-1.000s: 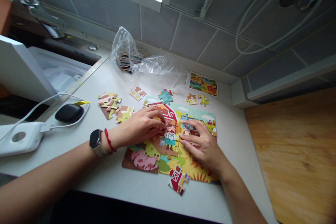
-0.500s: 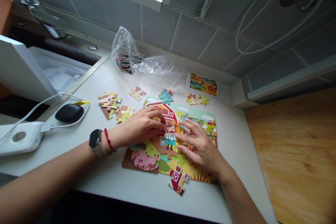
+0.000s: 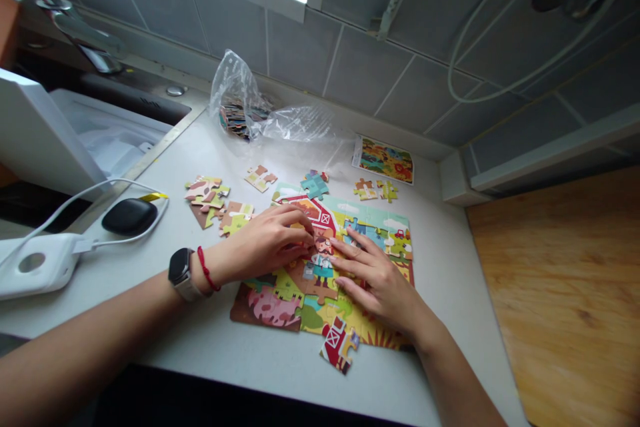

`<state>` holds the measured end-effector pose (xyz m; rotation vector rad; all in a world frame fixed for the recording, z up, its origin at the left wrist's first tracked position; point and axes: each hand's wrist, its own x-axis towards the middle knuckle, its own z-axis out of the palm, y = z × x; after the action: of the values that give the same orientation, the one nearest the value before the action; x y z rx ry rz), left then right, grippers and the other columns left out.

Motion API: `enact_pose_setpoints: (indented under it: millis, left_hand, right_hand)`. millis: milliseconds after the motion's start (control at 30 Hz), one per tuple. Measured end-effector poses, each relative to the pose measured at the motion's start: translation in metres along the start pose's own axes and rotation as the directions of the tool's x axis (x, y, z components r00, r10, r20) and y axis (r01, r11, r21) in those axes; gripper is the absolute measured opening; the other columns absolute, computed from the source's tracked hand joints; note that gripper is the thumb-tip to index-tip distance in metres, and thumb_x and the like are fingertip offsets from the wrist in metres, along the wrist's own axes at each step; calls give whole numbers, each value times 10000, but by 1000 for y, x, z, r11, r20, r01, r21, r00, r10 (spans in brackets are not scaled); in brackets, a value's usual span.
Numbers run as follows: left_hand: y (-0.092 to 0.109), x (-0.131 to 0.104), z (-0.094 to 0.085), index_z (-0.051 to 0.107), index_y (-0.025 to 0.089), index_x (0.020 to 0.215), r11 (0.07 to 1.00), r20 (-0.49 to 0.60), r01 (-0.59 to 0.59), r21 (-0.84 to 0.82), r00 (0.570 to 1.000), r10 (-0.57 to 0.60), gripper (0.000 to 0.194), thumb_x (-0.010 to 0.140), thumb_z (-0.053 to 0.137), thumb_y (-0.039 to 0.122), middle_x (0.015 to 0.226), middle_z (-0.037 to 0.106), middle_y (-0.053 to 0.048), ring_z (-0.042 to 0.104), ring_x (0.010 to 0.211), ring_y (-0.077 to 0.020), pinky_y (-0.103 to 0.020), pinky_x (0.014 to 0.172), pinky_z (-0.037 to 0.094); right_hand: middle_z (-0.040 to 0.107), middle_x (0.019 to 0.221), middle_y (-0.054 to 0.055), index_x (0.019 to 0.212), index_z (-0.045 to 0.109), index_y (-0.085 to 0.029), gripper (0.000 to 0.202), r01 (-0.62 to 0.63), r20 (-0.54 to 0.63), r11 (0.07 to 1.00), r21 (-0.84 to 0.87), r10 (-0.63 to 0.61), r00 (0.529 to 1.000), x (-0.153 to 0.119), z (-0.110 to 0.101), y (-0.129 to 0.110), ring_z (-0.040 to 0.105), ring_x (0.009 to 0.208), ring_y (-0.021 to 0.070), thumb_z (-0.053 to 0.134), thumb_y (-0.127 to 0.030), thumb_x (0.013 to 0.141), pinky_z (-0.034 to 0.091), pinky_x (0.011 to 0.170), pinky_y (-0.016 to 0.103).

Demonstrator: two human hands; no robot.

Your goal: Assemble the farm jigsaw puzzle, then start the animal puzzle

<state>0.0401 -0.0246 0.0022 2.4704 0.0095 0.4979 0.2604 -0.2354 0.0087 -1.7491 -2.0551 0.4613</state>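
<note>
A partly joined farm jigsaw puzzle [image 3: 280, 310] lies on the counter, with a red barn and a pink pig in its picture. My left hand [image 3: 273, 239] rests over its left half, thumb and fingers pinched together at the edge of a puzzle piece by the farmer figure [image 3: 323, 267]; the fingers partly hide that piece. Flat on the right half lies my right hand [image 3: 377, 273], its fingers spread and their tips beside the farmer. One loose barn piece [image 3: 337, 345] overlaps the puzzle's front edge.
Loose pieces [image 3: 207, 197] lie at the left, with a teal piece [image 3: 315, 185] and others [image 3: 366, 189] behind. Further back are a clear plastic bag [image 3: 295, 123] of pieces and a picture card [image 3: 385, 160]. A black case [image 3: 129, 215], white charger [image 3: 37, 263] and sink [image 3: 175, 110] are left.
My right fingers have shifted slightly left and closer to the farmer figure. My left hand keeps its pinch in nearly the same place.
</note>
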Motion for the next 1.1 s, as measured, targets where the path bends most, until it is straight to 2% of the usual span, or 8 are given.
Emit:
enact_pose_setpoints:
  millis: [267,433,833,1100]
  left_hand:
    - [-2,-1,1,789,231,1138,1000,8,9,-4,1000,-9,146,1062,666,256,1184,737,-79,665,1146,-232,-428,1034,548]
    - [0,0,0,789,229,1140,1000,8,4,-4,1000,-4,146,1059,668,245,1175,744,-78,670,1144,-232,-416,1032,547]
    - [2,1,-2,817,240,1074,1000,-4,1,-10,1000,-1,130,1045,692,257,1158,748,-79,679,1135,-238,-421,1030,548]
    - [-1,0,0,804,240,1128,1000,18,2,15,1000,-3,151,1057,680,291,1194,739,-77,661,1162,-243,-443,1047,545]
  right_hand:
    - [615,1587,30,1429,710,-304,407,-3,1,1000,-3,3,1000,-1,-1,1,414,1598,334,650,-213,1036,466,1233,659]
    - [597,1603,31,1412,719,-279,377,-8,31,1000,-8,8,999,0,-2,1,408,1599,345,629,-229,1049,447,1245,671]
    - [614,1590,56,1402,718,-283,380,-25,33,1000,7,25,999,-2,-2,-2,402,1604,331,665,-231,1029,446,1240,675]
    - [720,1467,74,1262,786,-229,267,90,-135,996,-30,-93,987,6,4,-1,580,1462,312,615,-191,1060,582,1135,583]
